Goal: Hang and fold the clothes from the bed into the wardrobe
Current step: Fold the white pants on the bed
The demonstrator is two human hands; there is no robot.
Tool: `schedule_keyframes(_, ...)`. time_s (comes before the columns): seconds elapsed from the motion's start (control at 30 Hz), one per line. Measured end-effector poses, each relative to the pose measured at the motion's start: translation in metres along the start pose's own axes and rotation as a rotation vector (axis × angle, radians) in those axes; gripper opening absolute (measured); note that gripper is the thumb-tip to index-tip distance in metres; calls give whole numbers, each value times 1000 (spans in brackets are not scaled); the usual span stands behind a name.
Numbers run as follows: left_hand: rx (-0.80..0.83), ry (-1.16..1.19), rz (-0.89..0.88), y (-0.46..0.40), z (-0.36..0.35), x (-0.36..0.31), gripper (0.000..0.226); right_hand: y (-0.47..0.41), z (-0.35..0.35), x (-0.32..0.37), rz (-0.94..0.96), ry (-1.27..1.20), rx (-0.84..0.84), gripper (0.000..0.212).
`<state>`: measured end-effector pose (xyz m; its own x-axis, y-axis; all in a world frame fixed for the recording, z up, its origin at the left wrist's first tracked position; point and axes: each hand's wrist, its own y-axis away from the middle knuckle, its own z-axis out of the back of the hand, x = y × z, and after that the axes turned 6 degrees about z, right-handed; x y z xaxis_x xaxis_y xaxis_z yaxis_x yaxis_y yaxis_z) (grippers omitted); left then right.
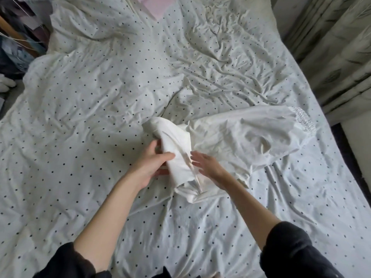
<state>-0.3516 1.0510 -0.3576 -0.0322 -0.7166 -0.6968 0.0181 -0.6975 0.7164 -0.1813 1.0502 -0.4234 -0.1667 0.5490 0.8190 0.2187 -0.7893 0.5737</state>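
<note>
Head view looks down on the bed (80, 117), whose dotted white cover is rumpled and gives a broad soft surface for folding. On it, near the middle, lies the white garment (241, 135), one puffed sleeve with a gathered cuff (304, 119) spread out to the right, probably left flat so it can be folded in afterwards. The garment's narrow folded part stands up between the two hands. The left hand (152, 165) has its grip closed round that fold, thumb across the front and fingers behind, apparently to hold the layers together. The right hand (206, 163) has its fingers straight and spread, gripping nothing, their tips touching the cloth as if to smooth it. Curtains (341, 57) hang at the right.
</note>
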Motion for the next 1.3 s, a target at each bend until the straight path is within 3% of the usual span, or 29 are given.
schedule_keyframes(0.07,31,-30,-69,-9,-38,-13,38,2,37,4,-48,-213,-24,42)
schedule_keyframes(0.2,160,-334,-138,-38,-119,-1,38,15,103,9,-5,-275,-221,40)
schedule_keyframes(0.3,282,-393,-70,-55,-154,25,43,26,127,-5,151,197,-465,30)
schedule_keyframes(0.37,113,-243,-71,-61,-152,37,37,30,126,-24,337,596,-559,41)
schedule_keyframes(0.43,-187,-78,-111,-67,-139,49,29,29,117,-43,475,757,-505,46)
schedule_keyframes(0.5,-393,-73,-81,-71,-119,61,25,24,104,-54,513,896,-421,44)
schedule_keyframes(0.67,-243,16,178,-79,-104,74,27,-3,103,-55,276,1032,-270,62)
schedule_keyframes(0.77,-236,2,170,-84,-105,72,32,-15,109,-52,190,973,-175,65)
schedule_keyframes(0.87,-200,-87,89,-79,-103,63,19,-18,109,-46,143,888,-105,63)
schedule_keyframes(0.97,-178,-126,20,-60,-97,40,22,-12,107,-27,133,801,9,59)
schedule_keyframes(1.07,-163,-105,-23,-41,-84,15,24,-12,94,-13,84,537,105,59)
schedule_keyframes(1.17,-171,-122,-99,-25,-79,-10,43,-13,85,-5,111,267,137,55)
schedule_keyframes(1.3,-134,-178,-165,-13,-107,-38,37,-4,117,1,89,-8,119,41)
